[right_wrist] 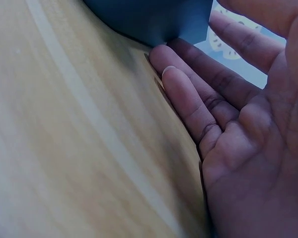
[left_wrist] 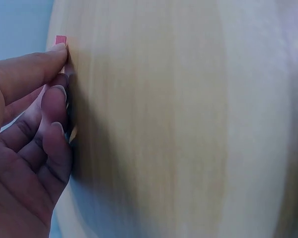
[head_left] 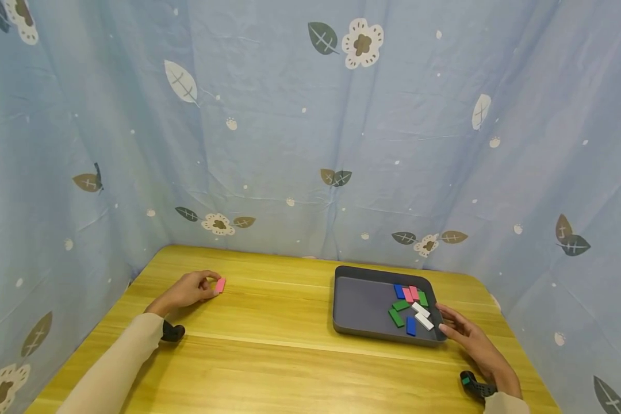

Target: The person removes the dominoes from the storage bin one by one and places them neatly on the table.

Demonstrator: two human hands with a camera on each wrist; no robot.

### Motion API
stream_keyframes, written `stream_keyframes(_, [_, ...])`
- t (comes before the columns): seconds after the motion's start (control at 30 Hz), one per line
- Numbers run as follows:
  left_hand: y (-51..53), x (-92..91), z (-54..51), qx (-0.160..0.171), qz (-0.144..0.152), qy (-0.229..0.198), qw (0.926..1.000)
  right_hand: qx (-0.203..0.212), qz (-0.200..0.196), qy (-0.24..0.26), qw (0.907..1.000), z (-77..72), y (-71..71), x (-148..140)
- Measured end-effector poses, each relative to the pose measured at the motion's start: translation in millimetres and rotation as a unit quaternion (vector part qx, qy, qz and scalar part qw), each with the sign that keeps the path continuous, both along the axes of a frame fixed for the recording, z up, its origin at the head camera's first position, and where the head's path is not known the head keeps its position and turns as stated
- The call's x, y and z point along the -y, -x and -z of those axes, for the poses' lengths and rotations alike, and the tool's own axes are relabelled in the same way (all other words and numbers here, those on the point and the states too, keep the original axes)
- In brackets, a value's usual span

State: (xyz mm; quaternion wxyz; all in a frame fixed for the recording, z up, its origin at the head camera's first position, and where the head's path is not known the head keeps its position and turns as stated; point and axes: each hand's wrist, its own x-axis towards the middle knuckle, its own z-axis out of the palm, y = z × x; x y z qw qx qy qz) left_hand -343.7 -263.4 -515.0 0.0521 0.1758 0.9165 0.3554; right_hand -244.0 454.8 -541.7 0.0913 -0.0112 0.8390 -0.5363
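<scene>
L hand (head_left: 188, 289) was clamped on a pink block (head_left: 220, 285), pinched betw. thumb & finger, at the L part of the table (head_left: 269, 322); couldn't tell if block touched the wood. Well to the R sat a dk gray tray (head_left: 359, 302) w/ 3 green blocks (head_left: 396, 318), 2 pink blocks (head_left: 414, 293), 2 blue blocks (head_left: 411, 326) & 2 white blocks (head_left: 424, 321) bunched in its R half. R hand (head_left: 476, 343), fingers fairly straight & apart from thumb, touched tray's R side.
</scene>
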Motion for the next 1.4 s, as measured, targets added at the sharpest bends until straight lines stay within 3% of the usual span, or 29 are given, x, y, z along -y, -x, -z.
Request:
stream_keyframes(0.43, [-3.9,-3.5,-6.9,0.017,-0.001,-0.005,0.9998,0.011,0.009,0.014,0.9998,-2.1,0.0,1.9])
stream_keyframes(0.77, [0.6,-11.5,-13.7,0.014,-0.005,-0.024,0.9996,0.012,0.012,0.009,0.9998,-2.0,0.5,2.5])
stream_keyframes(0.97, [3.0,-32.3,-25.6,0.023,0.012,-0.069,0.9973,0.005,0.012,0.007,0.9999,-0.8,0.2,1.9])
stream_keyframes(1.1, [4.9,-51.5,-38.1,0.018,0.028,-0.068,0.9971,0.006,0.015,0.009,0.9998,-0.5,0.0,1.9])
stream_keyframes(1.3, [9.7,-82.2,-56.3,-0.039,0.061,-0.049,0.9962,0.008,0.016,0.008,0.9998,0.5,0.5,1.3])
stream_keyframes(1.4, [11.1,-96.8,-62.4,-0.050,0.080,-0.053,0.9941,0.006,0.014,0.005,0.9999,0.8,0.7,0.7])
